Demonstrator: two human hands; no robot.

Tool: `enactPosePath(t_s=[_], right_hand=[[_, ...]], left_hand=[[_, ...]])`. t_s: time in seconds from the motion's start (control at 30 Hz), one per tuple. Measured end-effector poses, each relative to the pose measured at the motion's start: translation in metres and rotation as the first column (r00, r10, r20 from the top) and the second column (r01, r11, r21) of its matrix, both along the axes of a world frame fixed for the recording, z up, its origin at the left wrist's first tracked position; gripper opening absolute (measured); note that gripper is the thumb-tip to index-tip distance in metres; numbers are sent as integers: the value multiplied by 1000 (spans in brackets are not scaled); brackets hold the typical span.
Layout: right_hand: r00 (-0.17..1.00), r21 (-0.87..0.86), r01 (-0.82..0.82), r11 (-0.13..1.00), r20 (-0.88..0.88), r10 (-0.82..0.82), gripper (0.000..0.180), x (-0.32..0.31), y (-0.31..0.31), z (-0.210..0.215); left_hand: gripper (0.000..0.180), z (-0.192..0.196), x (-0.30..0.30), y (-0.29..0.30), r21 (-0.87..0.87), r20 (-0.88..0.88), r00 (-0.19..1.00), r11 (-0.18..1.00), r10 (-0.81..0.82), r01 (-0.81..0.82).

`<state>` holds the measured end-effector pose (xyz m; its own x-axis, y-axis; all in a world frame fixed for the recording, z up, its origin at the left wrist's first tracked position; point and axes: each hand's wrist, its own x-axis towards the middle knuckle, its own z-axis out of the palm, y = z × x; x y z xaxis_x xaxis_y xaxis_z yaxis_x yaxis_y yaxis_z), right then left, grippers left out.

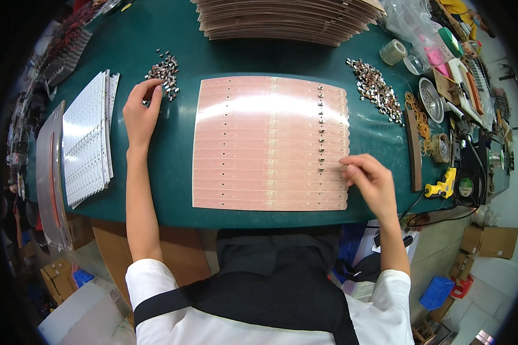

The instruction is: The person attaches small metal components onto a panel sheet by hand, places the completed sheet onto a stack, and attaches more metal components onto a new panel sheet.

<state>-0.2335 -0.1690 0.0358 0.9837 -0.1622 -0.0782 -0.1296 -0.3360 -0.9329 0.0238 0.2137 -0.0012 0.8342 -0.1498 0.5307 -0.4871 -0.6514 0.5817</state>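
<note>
A pink strip-ruled circuit board panel (246, 138) lies flat in front of me. Small metal parts (321, 131) stand in a column on its right side, from the far edge to below the middle. My right hand (371, 181) is at the panel's right edge, thumb and forefinger pinched on a small metal part, mostly covered by the fingertips. At the far left, my left hand (142, 109) reaches the near side of a loose pile of small metal parts (165, 72). Its fingers are curled together, and whatever is between the tips is hidden.
A tall stack of boards (287, 23) stands at the back. White perforated sheets (89, 138) lie at left. Another pile of metal parts (375, 89) is at right, near a dark bar (412, 150), rubber bands (418, 123), a metal dish (430, 99) and a yellow tool (440, 184).
</note>
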Motion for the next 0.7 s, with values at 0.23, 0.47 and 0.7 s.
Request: enactPosePath(t_s=[0.23, 0.47, 0.7], right_hand=[[981, -380, 51, 924, 192, 25, 12, -9, 36, -2], [979, -424, 6, 906, 189, 82, 12, -6, 40, -9], [964, -477, -17, 879, 225, 140, 12, -3, 39, -13]], left_hand=[[15, 2, -1, 1, -11, 20, 1000, 1000, -15, 15], [15, 3, -3, -1, -11, 16, 1000, 1000, -24, 24], [15, 3, -3, 0, 9, 25, 999, 1000, -28, 28]])
